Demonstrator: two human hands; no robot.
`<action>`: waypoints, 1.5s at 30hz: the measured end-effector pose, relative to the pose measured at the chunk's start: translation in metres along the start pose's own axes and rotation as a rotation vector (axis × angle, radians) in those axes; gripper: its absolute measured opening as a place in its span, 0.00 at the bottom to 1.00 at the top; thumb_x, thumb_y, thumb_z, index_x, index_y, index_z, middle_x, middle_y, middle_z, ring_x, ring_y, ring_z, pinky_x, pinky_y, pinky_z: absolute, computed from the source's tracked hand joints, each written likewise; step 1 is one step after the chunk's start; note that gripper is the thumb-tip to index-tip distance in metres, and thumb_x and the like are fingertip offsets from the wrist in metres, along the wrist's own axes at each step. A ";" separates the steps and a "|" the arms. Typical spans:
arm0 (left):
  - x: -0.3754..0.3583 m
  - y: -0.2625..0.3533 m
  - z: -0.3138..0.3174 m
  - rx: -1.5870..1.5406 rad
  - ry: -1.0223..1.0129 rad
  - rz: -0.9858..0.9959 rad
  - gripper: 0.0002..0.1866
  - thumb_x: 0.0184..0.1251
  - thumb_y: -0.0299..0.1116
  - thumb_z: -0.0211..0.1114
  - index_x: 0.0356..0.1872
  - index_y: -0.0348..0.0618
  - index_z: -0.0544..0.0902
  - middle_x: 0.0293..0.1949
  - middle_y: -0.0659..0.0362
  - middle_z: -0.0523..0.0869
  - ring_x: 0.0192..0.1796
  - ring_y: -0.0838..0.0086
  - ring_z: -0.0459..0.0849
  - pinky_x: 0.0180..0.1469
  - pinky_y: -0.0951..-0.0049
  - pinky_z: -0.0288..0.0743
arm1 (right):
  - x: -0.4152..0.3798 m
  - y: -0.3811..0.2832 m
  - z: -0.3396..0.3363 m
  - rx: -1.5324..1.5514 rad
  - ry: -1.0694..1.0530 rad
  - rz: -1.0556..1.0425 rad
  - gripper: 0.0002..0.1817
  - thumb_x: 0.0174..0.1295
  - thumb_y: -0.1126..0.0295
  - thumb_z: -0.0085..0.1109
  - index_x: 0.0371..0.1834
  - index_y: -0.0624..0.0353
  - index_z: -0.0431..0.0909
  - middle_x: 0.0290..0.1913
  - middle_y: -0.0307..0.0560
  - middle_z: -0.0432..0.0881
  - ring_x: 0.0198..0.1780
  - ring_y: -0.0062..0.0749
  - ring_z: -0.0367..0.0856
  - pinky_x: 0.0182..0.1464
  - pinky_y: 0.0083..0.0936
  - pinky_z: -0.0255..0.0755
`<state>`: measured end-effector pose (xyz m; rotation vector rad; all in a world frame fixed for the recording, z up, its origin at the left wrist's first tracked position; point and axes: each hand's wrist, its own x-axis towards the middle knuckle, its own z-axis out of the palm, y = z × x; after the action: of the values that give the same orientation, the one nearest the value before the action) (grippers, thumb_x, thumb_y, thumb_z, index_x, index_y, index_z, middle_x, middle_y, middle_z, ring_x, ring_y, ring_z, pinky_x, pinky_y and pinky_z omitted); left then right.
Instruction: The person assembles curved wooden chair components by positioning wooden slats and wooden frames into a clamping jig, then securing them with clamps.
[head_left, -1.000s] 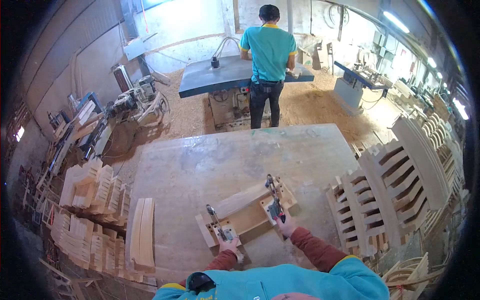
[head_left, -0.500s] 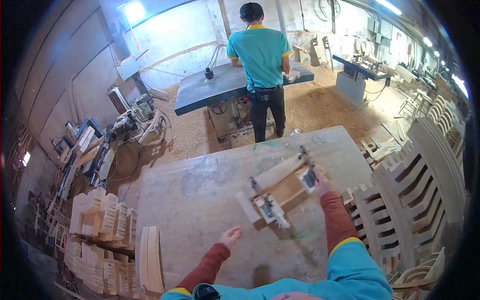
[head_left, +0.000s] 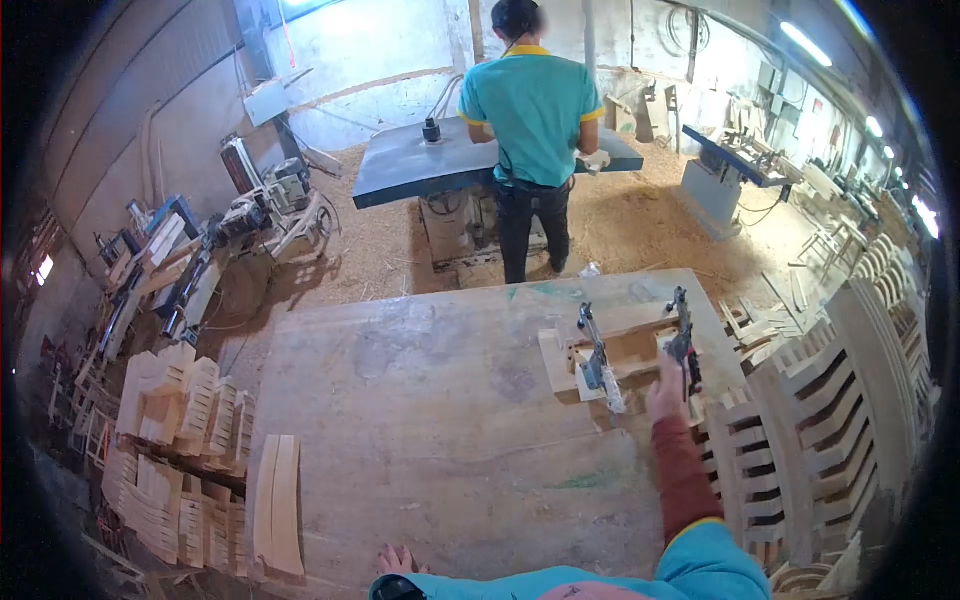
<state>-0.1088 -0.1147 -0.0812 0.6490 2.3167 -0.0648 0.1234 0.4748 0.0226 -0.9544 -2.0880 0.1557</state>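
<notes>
A wooden jig [head_left: 630, 349] with metal toggle clamps lies toward the far right of the worktable [head_left: 450, 440]. My right hand [head_left: 667, 396] is closed around the handle of the right toggle clamp [head_left: 684, 350], its fingers partly hidden behind the clamp. The left toggle clamp [head_left: 592, 355] stands on the jig with no hand on it. At the table's near edge is my left hand [head_left: 398, 560], its fingers apart over the wood and nothing visible in it. Two pale curved wood pieces [head_left: 278, 505] lie left of that hand.
Stacks of cut wooden parts [head_left: 180, 420] stand left of the table, and more curved parts [head_left: 820, 400] are piled to the right. Beyond the table a co-worker [head_left: 530, 120] faces away at a machine with a large flat top [head_left: 420, 175]. Sawdust [head_left: 620, 230] covers the floor.
The jig has moved right and away from me and turned to lie straighter, with my right hand still at its right clamp. My left hand has drawn back to the near edge.
</notes>
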 end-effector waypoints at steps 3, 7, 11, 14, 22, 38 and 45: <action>-0.005 0.003 0.000 0.049 0.045 0.003 0.48 0.52 0.65 0.56 0.70 0.49 0.52 0.70 0.39 0.40 0.70 0.37 0.38 0.68 0.45 0.39 | -0.089 -0.047 -0.015 0.153 -0.133 0.039 0.24 0.52 0.80 0.49 0.57 0.63 0.69 0.45 0.55 0.77 0.49 0.44 0.74 0.54 0.34 0.67; -0.025 0.012 -0.007 0.156 0.161 0.013 0.47 0.52 0.61 0.59 0.69 0.48 0.54 0.70 0.42 0.46 0.70 0.41 0.43 0.68 0.46 0.43 | -0.215 -0.085 -0.048 0.365 -0.368 0.340 0.23 0.53 0.79 0.48 0.56 0.59 0.72 0.33 0.45 0.80 0.32 0.29 0.78 0.37 0.23 0.73; -0.018 0.002 0.015 0.061 0.240 -0.014 0.46 0.52 0.59 0.61 0.70 0.57 0.52 0.72 0.50 0.40 0.73 0.50 0.38 0.65 0.39 0.46 | -0.294 -0.147 -0.080 0.582 -0.586 0.385 0.24 0.54 0.77 0.49 0.57 0.54 0.72 0.28 0.49 0.78 0.27 0.25 0.76 0.31 0.22 0.71; -0.024 0.006 0.014 0.098 0.260 -0.032 0.45 0.52 0.60 0.60 0.70 0.59 0.51 0.72 0.52 0.40 0.73 0.52 0.39 0.63 0.39 0.49 | -0.309 -0.192 -0.103 0.599 -0.891 0.376 0.26 0.54 0.74 0.51 0.60 0.50 0.69 0.29 0.49 0.79 0.29 0.30 0.78 0.34 0.26 0.73; -0.039 0.005 -0.007 0.135 0.136 -0.043 0.41 0.57 0.59 0.56 0.70 0.62 0.51 0.73 0.57 0.40 0.73 0.56 0.44 0.61 0.39 0.53 | -0.315 -0.209 -0.092 0.571 -1.043 0.185 0.30 0.55 0.69 0.52 0.65 0.43 0.63 0.32 0.51 0.82 0.31 0.38 0.81 0.37 0.31 0.75; -0.044 0.001 -0.018 0.130 0.101 -0.028 0.41 0.56 0.60 0.57 0.70 0.65 0.53 0.73 0.57 0.44 0.72 0.57 0.47 0.62 0.42 0.55 | -0.377 -0.198 -0.096 0.519 -1.134 0.127 0.30 0.57 0.69 0.53 0.66 0.47 0.61 0.33 0.48 0.83 0.33 0.35 0.81 0.39 0.31 0.74; -0.027 0.000 -0.027 0.101 0.039 -0.019 0.39 0.56 0.61 0.56 0.68 0.62 0.58 0.71 0.54 0.50 0.69 0.52 0.55 0.63 0.46 0.57 | -0.356 -0.211 -0.116 0.463 -1.186 0.259 0.28 0.57 0.68 0.50 0.64 0.47 0.63 0.30 0.51 0.81 0.31 0.40 0.81 0.36 0.34 0.74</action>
<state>-0.1088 -0.1206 -0.0434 0.6835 2.3698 -0.1801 0.2213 0.0609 -0.0381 -0.9124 -2.6957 1.5866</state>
